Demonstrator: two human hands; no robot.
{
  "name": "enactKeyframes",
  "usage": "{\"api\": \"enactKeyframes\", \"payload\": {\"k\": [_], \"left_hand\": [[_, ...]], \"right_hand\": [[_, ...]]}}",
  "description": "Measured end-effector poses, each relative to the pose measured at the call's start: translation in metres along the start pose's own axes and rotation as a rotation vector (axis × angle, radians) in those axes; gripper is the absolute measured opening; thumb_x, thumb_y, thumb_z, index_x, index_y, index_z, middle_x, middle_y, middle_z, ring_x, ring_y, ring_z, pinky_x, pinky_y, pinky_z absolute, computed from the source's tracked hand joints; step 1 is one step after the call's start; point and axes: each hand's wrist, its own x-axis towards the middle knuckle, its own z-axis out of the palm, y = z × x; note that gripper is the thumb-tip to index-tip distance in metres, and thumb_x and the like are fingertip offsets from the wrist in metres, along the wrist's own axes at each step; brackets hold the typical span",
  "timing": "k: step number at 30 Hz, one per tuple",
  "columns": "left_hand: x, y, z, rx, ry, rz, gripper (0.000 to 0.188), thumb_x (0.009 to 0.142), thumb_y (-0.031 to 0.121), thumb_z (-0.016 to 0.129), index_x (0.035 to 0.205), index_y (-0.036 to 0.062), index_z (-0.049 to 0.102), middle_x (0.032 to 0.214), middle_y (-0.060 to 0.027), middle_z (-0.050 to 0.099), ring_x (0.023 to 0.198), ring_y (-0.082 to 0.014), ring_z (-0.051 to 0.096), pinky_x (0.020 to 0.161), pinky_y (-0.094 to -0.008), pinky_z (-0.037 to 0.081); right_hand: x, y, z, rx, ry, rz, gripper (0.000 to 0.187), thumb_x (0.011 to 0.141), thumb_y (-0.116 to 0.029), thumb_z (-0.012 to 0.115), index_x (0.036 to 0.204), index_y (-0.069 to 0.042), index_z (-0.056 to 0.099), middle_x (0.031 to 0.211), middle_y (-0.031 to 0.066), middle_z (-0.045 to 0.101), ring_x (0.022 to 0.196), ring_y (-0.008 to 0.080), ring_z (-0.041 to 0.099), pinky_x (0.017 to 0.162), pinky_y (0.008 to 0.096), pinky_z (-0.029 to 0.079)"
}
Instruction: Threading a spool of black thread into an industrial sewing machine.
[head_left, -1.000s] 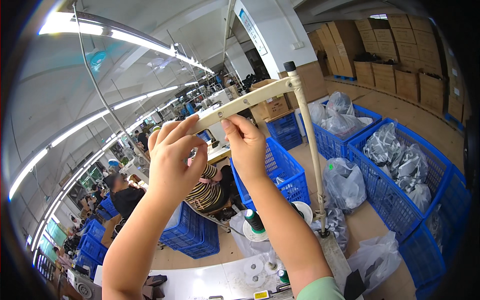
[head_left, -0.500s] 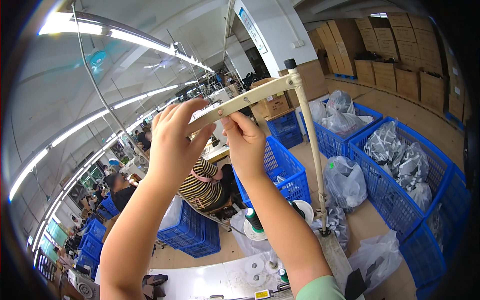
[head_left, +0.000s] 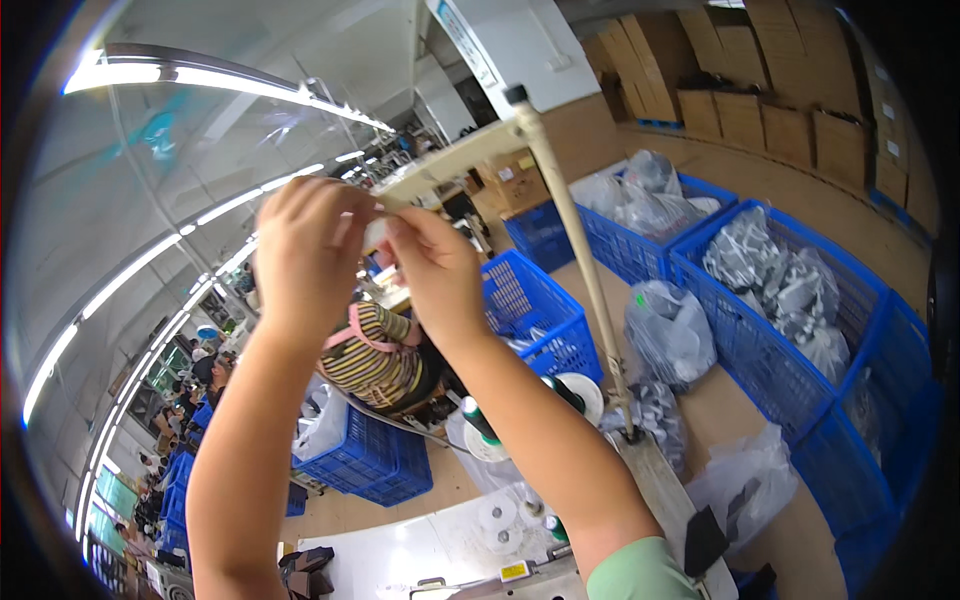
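Note:
Both my hands are raised at the near end of a cream-coloured thread stand arm (head_left: 455, 160), which runs from an upright post (head_left: 580, 250) with a black cap. My left hand (head_left: 308, 245) is closed, its thumb and bent fingers drawn together at the arm's end. Close beside it, my right hand (head_left: 437, 268) pinches with thumb and forefinger just below the arm. Whatever lies between the fingertips is too small to make out. Lower down, a dark green thread cone (head_left: 480, 420) stands on a white disc (head_left: 490, 448) beside my right forearm.
Below lies a white sewing table (head_left: 400, 545) with small white spools (head_left: 497, 512). Blue crates (head_left: 770, 340) with plastic-wrapped goods stand at the right; another blue crate (head_left: 540, 315) is behind the post. A person in a striped top (head_left: 375, 365) sits ahead. Cardboard boxes (head_left: 740, 115) are stacked far right.
My hands have come closer together, and the left fingers have closed from a spread pose. The view has shifted, so the stand and crates appear further left.

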Motion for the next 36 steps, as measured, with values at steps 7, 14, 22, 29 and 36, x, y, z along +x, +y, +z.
{"api": "enactKeyframes", "payload": {"k": [7,14,22,29,36], "left_hand": [[-0.035,0.061,-0.015,-0.754,0.021,-0.394,0.004,0.087,0.002,0.056,0.088,-0.0022,0.055,0.102,-0.0136,0.062,0.075,-0.0102,0.055,0.065,-0.0208,0.042],[-0.093,0.138,-0.007,-1.390,-0.448,-0.693,0.011,0.089,0.007,0.057,0.089,-0.0007,0.049,0.088,-0.0137,0.064,0.069,-0.0102,0.059,0.061,-0.0216,0.047],[-0.128,0.191,0.018,-1.248,-0.860,-0.699,0.007,0.087,0.001,0.056,0.086,-0.0011,0.049,0.075,-0.0070,0.061,0.068,-0.0150,0.064,0.061,-0.0265,0.050],[-0.169,0.214,0.064,-1.394,-1.102,-0.984,0.010,0.092,0.013,0.053,0.090,0.0038,0.052,0.074,-0.0025,0.062,0.064,-0.0071,0.055,0.056,-0.0201,0.043],[-0.199,0.247,0.115,-1.659,-1.126,-1.449,0.018,0.091,0.021,0.057,0.094,0.0026,0.057,0.082,-0.0038,0.062,0.072,-0.0089,0.058,0.060,-0.0208,0.044]], "right_hand": [[-0.058,-0.067,-0.074,-0.651,-0.009,-0.321,0.021,0.088,-0.008,0.056,0.107,-0.001,0.062,0.103,0.0063,0.063,0.071,0.0072,0.058,0.056,0.0175,0.044],[-0.130,-0.122,-0.215,-0.812,0.352,0.302,0.015,0.085,-0.012,0.056,0.094,-0.004,0.065,0.082,0.0036,0.064,0.073,0.0072,0.059,0.052,0.0192,0.042],[-0.227,-0.006,-0.306,-1.312,0.323,0.523,0.041,0.067,-0.009,0.071,0.100,-0.002,0.048,0.100,0.0156,0.056,0.099,0.0262,0.057,0.080,0.0358,0.046],[-0.239,-0.011,-0.306,-1.200,0.406,0.479,0.013,0.074,-0.009,0.069,0.082,-0.001,0.062,0.071,0.0111,0.063,0.064,0.0252,0.061,0.059,0.0341,0.047],[-0.270,-0.070,-0.251,-1.192,0.044,0.287,0.010,0.076,-0.005,0.067,0.085,-0.002,0.068,0.073,0.0106,0.063,0.064,0.0200,0.062,0.057,0.0280,0.046]]}}
